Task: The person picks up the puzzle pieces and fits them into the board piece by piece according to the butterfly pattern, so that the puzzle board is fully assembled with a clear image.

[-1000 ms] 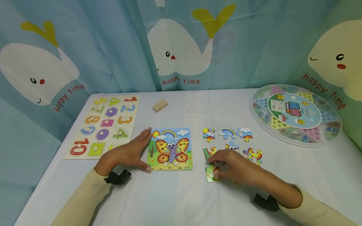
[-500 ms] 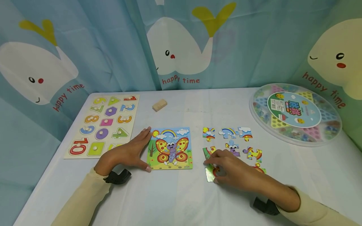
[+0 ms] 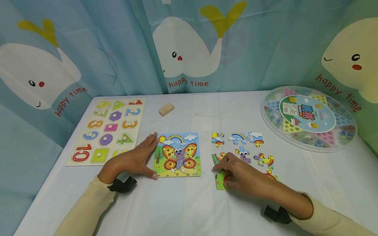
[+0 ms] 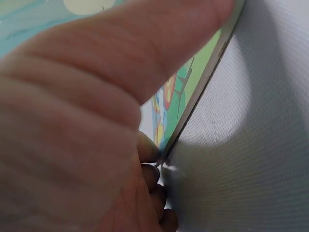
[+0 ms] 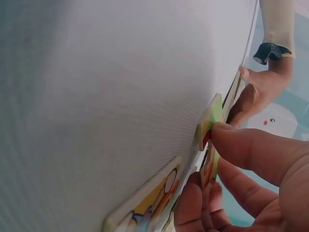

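My left hand rests at the left edge of a square butterfly puzzle board, thumb at the near corner and fingers at the far one. In the left wrist view the thumb lies along the board's edge. To the right, my right hand pinches a green corner jigsaw piece between thumb and fingers, low at the table. The right wrist view shows the thumb on that jigsaw piece. Other jigsaw pieces lie apart in loose rows, including the sun piece and the face piece; the hand covers some.
A number-and-shape peg board lies at the left. Behind the butterfly board is a small wooden block. A round Chinese checkers box sits at the back right, before a whale-print curtain.
The right fingers have shifted slightly on the green corner piece, whose surface caught the light half a second ago and now looks duller. The left hand has stayed at the board.
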The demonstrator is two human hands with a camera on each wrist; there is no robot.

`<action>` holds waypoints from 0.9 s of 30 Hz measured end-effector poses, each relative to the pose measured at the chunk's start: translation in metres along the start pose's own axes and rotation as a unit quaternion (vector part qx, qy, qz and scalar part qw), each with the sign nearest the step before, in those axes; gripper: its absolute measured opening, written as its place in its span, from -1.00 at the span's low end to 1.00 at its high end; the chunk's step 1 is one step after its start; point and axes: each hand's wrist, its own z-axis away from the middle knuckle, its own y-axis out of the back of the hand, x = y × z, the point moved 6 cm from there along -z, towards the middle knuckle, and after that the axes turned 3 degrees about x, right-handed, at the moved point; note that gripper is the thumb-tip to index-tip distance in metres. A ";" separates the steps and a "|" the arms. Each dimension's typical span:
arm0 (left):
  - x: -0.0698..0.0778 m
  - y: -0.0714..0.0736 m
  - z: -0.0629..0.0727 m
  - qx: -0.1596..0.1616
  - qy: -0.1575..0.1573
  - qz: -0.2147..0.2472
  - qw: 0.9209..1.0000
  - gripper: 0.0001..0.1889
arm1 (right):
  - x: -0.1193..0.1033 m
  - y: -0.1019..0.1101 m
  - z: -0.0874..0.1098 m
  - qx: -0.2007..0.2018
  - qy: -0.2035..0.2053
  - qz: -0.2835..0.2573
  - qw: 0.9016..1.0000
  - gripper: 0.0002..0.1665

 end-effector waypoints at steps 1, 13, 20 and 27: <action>0.000 0.000 0.000 0.000 0.000 0.000 1.000 0.38 | 0.000 0.000 0.000 -0.002 -0.005 -0.001 1.000 -0.56; 0.001 0.000 0.001 0.003 -0.004 -0.001 1.000 0.38 | 0.004 0.002 0.000 -0.024 -0.032 -0.066 0.997 -0.70; 0.001 0.000 0.002 0.002 -0.007 0.002 1.000 0.39 | 0.006 0.002 0.002 -0.032 -0.021 -0.088 0.995 -0.69; 0.003 0.001 0.003 0.002 -0.007 0.003 1.000 0.38 | 0.004 0.005 -0.001 -0.028 -0.008 -0.098 0.995 -0.68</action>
